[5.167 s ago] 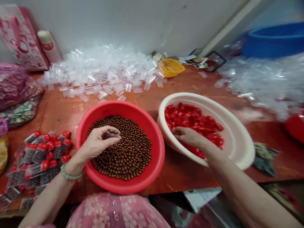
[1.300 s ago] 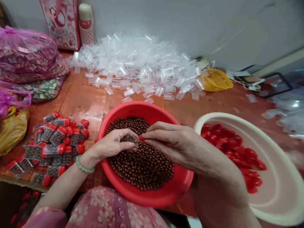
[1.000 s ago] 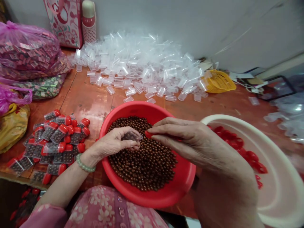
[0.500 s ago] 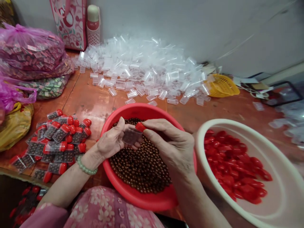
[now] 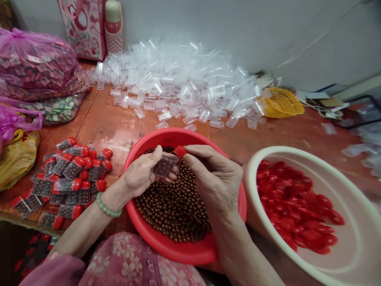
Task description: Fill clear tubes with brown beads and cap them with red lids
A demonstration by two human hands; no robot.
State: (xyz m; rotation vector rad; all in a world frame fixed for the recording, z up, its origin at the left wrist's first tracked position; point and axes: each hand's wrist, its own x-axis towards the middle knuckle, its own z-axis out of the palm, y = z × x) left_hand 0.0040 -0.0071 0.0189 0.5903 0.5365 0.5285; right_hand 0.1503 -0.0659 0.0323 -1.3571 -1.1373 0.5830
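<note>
My left hand (image 5: 144,171) holds a small clear plastic container (image 5: 164,165) filled with dark beads, tilted over the red basin (image 5: 178,133). Between the thumb and fingers of my right hand (image 5: 214,171) is a red cap (image 5: 180,151), right at the container's mouth; whether it is seated on it I cannot tell. Below both hands, brown round beads (image 5: 175,210) fill much of the basin. More red caps (image 5: 291,202) lie in the cream basin (image 5: 258,159) to the right. A pile of filled, red-capped containers (image 5: 71,167) lies on the left.
A heap of clear containers (image 5: 178,87) spreads along the wall beside a yellow basket (image 5: 281,103). At the left stand purple bags of small packets (image 5: 35,67), a patterned bag (image 5: 85,29) and a bottle (image 5: 113,28). The wooden table's (image 5: 98,119) front edge shows at lower left.
The red cap and the container have tilted slightly upward in my hands, with my right hand's fingers still on the cap. The whole view has shifted a little.
</note>
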